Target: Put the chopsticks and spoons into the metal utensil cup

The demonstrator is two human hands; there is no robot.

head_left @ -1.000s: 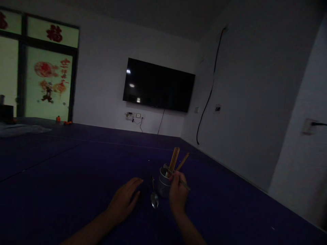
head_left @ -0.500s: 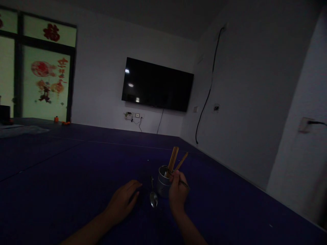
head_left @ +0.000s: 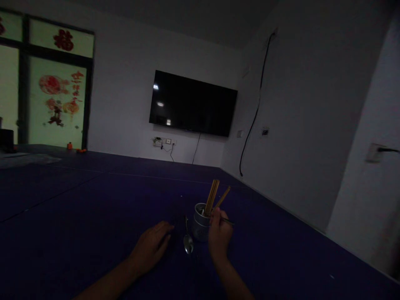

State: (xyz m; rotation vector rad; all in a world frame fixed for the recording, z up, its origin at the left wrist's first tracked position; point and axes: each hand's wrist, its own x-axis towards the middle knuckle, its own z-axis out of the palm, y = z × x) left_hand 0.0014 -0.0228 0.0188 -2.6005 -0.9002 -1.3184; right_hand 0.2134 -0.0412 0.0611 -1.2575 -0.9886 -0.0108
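Observation:
A grey cylindrical cup (head_left: 200, 229) stands upright on the dark purple-blue tabletop, holding several wooden chopsticks (head_left: 212, 197). One chopstick (head_left: 223, 197) leans apart to the right. My right hand (head_left: 220, 234) is at the cup's right rim, its fingers pinched on a thin, dark utensil (head_left: 229, 220) whose end sticks out to the right. The kind of utensil cannot be made out. Just left of the cup lies a shiny metal spoon (head_left: 188, 243), bowl toward me. My left hand (head_left: 152, 245) rests on the table left of the spoon, fingers stretched out and apart from it.
The wide tabletop (head_left: 125, 200) reaches to the back wall, where a black television (head_left: 193, 104) hangs above sockets and cords. Orange items (head_left: 80, 150) and a clear plastic sheet (head_left: 29, 160) lie at the far left. A black cable (head_left: 256, 108) runs down the right wall.
The utensil in my right hand has moved slightly right and up, away from the cup's mouth. My left hand, the spoon and the cup look almost unchanged.

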